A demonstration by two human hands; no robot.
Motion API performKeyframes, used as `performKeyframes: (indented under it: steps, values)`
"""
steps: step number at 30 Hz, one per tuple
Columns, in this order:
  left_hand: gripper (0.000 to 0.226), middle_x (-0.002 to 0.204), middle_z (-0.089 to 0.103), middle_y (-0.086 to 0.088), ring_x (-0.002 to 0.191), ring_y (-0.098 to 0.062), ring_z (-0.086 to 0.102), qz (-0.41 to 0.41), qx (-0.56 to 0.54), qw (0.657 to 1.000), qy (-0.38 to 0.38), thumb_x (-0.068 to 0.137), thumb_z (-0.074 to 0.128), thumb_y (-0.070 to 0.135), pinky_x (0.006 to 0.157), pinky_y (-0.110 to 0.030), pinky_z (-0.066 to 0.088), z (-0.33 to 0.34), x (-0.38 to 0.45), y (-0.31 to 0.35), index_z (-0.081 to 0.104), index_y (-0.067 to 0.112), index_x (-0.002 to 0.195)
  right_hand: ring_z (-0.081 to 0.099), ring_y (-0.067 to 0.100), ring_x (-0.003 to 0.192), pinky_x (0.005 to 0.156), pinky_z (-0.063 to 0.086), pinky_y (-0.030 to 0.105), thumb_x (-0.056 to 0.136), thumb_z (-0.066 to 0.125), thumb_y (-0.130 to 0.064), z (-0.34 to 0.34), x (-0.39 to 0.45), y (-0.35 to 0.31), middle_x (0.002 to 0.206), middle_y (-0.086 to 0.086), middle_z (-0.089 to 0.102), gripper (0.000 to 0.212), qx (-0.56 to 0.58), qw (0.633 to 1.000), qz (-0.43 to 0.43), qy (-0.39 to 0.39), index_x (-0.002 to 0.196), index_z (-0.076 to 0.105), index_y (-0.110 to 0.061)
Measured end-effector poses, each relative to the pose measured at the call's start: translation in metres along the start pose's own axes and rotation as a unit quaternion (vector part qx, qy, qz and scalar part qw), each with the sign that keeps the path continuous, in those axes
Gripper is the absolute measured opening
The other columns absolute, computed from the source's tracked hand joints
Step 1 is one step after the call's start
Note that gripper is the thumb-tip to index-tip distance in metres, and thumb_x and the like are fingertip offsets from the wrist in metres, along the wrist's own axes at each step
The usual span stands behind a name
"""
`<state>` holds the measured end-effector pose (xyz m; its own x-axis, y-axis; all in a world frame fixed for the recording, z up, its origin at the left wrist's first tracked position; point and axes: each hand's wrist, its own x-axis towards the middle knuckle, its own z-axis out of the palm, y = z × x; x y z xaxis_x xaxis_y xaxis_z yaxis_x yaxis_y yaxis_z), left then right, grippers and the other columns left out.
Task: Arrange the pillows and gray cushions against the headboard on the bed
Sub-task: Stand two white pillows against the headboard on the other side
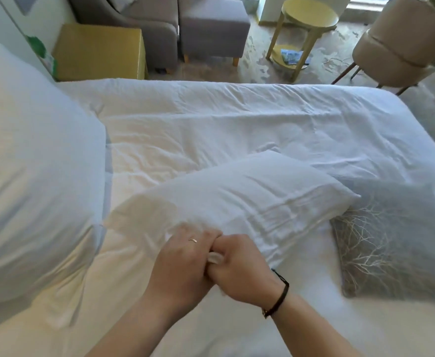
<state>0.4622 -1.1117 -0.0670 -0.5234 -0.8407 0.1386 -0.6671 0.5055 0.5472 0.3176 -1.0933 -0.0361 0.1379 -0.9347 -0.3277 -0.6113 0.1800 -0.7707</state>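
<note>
A white pillow [239,199] lies across the middle of the bed [211,119], blurred as if moving. My left hand [183,264] and my right hand [239,266] sit side by side at its near edge, both gripping the pillowcase fabric. A gray cushion [391,240] with a pale branch pattern lies to the right, its upper left corner under the pillow. A second large white pillow [36,171] stands at the left, near the wall.
Beyond the bed stand a yellow bedside cabinet [100,52], a gray armchair [144,21] with a gray footstool [211,24], a round yellow side table [306,19] and a beige chair [401,45] on patterned carpet.
</note>
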Motion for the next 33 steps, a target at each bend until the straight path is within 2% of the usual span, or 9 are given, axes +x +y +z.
performKeyframes:
  steps: [3, 7, 12, 14, 16, 23, 28, 31, 33]
  values:
    - [0.039, 0.063, 0.062, 0.003, 0.055, -0.023, 0.060, -0.031, 0.075, 0.995, -0.053, 0.057, 0.080, 0.023, 0.042, -0.029, 0.039, 0.001, -0.018, 0.000, 0.057, 0.025, 0.088, 0.063, 0.009, 0.067, 0.060, 0.051, 0.031, 0.076, 0.063, -0.022, 0.000, -0.006, 0.007, 0.067, -0.007, 0.068, 0.010, 0.009, 0.999, -0.019, -0.047, 0.076, 0.070, -0.029]
    - [0.011, 0.081, 0.065, -0.002, 0.079, -0.030, 0.064, -0.165, 0.146, 0.960, -0.170, 0.078, 0.067, 0.031, 0.056, -0.032, 0.035, 0.011, -0.041, -0.035, 0.059, 0.025, 0.082, 0.061, 0.011, 0.102, 0.090, 0.049, 0.030, 0.085, 0.065, -0.033, 0.008, 0.002, 0.051, 0.110, -0.011, 0.070, 0.029, -0.086, 0.995, -0.026, -0.052, 0.114, 0.066, -0.032]
    - [0.033, 0.060, 0.042, 0.005, 0.058, -0.026, 0.044, -0.275, 0.134, 0.945, -0.117, 0.085, 0.058, 0.023, 0.048, -0.033, 0.023, 0.004, -0.089, -0.068, 0.030, 0.026, 0.067, 0.009, 0.017, 0.149, 0.121, 0.009, 0.039, 0.072, 0.076, -0.048, 0.000, -0.014, 0.151, 0.161, -0.007, 0.012, 0.098, -0.262, 0.963, -0.016, -0.065, 0.148, 0.014, -0.048]
    - [0.029, 0.058, 0.039, 0.005, 0.056, -0.028, 0.040, -0.268, 0.129, 0.950, -0.091, 0.082, 0.059, 0.017, 0.047, -0.032, 0.022, 0.001, -0.088, -0.064, 0.034, 0.023, 0.070, -0.016, 0.018, 0.148, 0.120, -0.003, 0.048, 0.069, 0.080, -0.045, 0.001, -0.023, 0.187, 0.162, -0.007, -0.017, 0.118, -0.328, 0.942, 0.005, -0.076, 0.148, -0.007, -0.049]
    - [0.027, 0.059, 0.040, 0.006, 0.056, -0.029, 0.040, -0.274, 0.121, 0.952, -0.065, 0.077, 0.063, 0.008, 0.047, -0.032, 0.025, -0.002, -0.081, -0.059, 0.038, 0.019, 0.070, -0.022, 0.020, 0.146, 0.118, -0.008, 0.052, 0.069, 0.081, -0.041, 0.000, -0.024, 0.211, 0.159, -0.007, -0.027, 0.127, -0.368, 0.928, -0.003, -0.063, 0.146, -0.018, -0.050]
    - [0.033, 0.065, 0.045, 0.004, 0.064, -0.029, 0.044, -0.297, 0.171, 0.939, 0.007, 0.067, 0.060, -0.001, 0.048, -0.032, 0.034, -0.018, -0.056, -0.066, 0.038, 0.022, 0.066, 0.000, 0.024, 0.150, 0.119, -0.004, 0.054, 0.081, 0.055, -0.010, -0.034, 0.054, 0.206, 0.164, -0.002, -0.003, 0.099, -0.413, 0.906, -0.072, 0.054, 0.153, -0.007, -0.037]
    - [0.033, 0.086, 0.055, 0.005, 0.077, -0.027, 0.058, -0.250, 0.250, 0.935, 0.014, 0.066, 0.066, -0.002, 0.052, -0.028, 0.036, -0.033, -0.036, -0.069, 0.058, 0.026, 0.081, 0.037, 0.028, 0.137, 0.117, 0.014, 0.056, 0.089, 0.037, -0.003, -0.056, 0.117, 0.177, 0.146, 0.007, 0.046, 0.057, -0.441, 0.888, -0.085, 0.094, 0.145, 0.040, -0.014]
    - [0.025, 0.129, 0.058, 0.003, 0.115, -0.029, 0.057, -0.168, 0.267, 0.946, -0.070, 0.067, 0.075, 0.038, 0.077, -0.040, 0.048, -0.038, -0.036, -0.066, 0.069, 0.033, 0.090, 0.059, 0.028, 0.108, 0.109, 0.030, 0.046, 0.085, 0.041, -0.002, -0.067, 0.139, 0.165, 0.111, 0.004, 0.066, 0.038, -0.445, 0.883, -0.090, 0.116, 0.111, 0.065, -0.016]
    - [0.056, 0.157, 0.033, 0.001, 0.140, -0.029, 0.033, -0.165, 0.321, 0.917, -0.169, 0.059, 0.057, 0.082, 0.107, -0.051, 0.031, -0.037, -0.041, -0.065, 0.071, 0.042, 0.095, 0.061, 0.028, 0.086, 0.086, 0.039, 0.036, 0.079, 0.043, 0.000, -0.071, 0.143, 0.157, 0.092, 0.004, 0.068, 0.029, -0.453, 0.880, -0.087, 0.111, 0.084, 0.065, -0.017]
